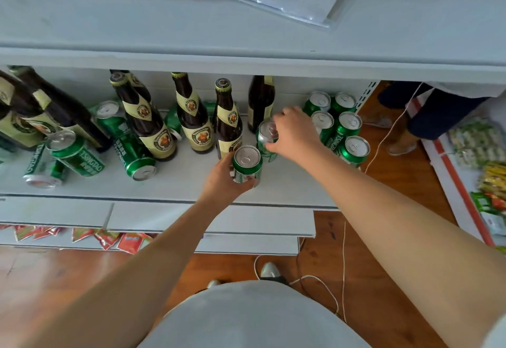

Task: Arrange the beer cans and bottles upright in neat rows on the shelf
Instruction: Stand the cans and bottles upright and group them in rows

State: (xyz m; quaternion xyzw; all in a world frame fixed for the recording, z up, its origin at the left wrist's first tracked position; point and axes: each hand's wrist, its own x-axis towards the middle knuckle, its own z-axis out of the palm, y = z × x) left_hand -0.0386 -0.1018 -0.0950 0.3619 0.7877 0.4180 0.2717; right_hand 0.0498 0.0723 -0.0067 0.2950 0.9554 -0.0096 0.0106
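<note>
The left hand gripped an upright green can near the front edge of the shelf, its fingers curled around the lower part of the body. The right hand held a second green can just behind, with fingers wrapped over its top and side; this can stood close to a brown bottle and to another bottle at the back. On the right end of the shelf, a block of standing cans was already in two neat rows. On the left part, several cans were lying on their side, for example one near the middle and one at the far left, and some bottles looked leaning, though the wide lens may exaggerate this. The risk I saw was in the narrow space: if the right hand moved its can sideways toward the rows, the wrist could knock the neat block, or the can could hit the brown bottle and tip it. The lying cans could also roll off the front edge if they were bumped.
</note>
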